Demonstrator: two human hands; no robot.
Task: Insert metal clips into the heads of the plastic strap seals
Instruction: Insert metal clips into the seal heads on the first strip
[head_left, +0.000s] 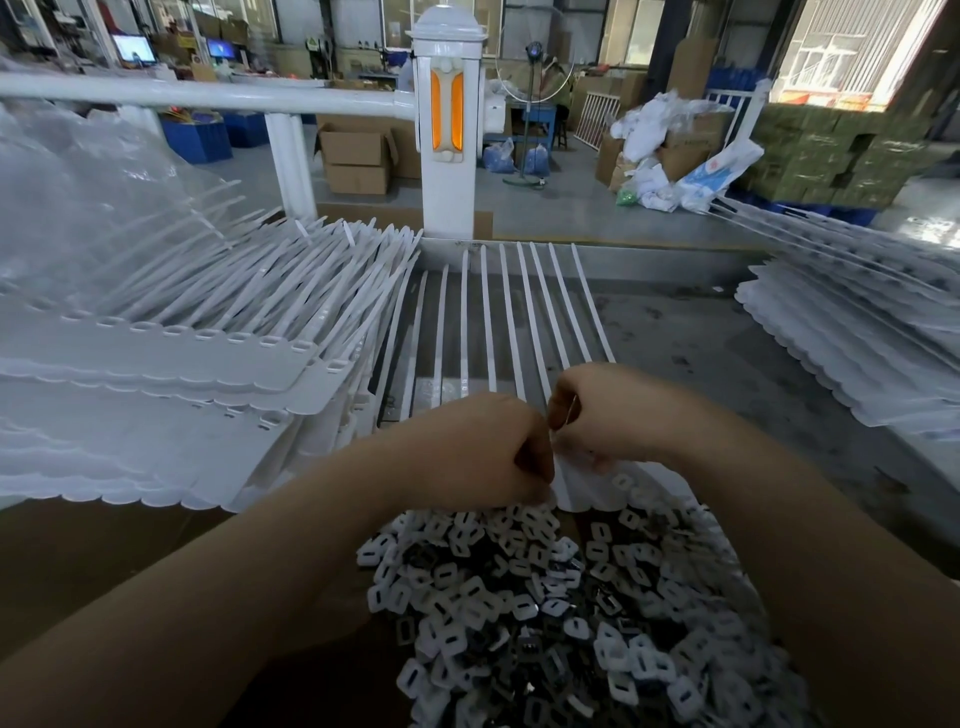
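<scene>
Strap seals (519, 317): flat white plastic, seemingly pinched.

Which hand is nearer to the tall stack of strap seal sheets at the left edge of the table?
Left. The left hand works just right of the stack of strap seal sheets. The right hand lies farther right, beyond the left hand.

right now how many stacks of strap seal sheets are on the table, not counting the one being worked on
2. One tall stack of strap seal sheets lies left of the hands, another stack at the far right. More may lie outside the view.
</scene>
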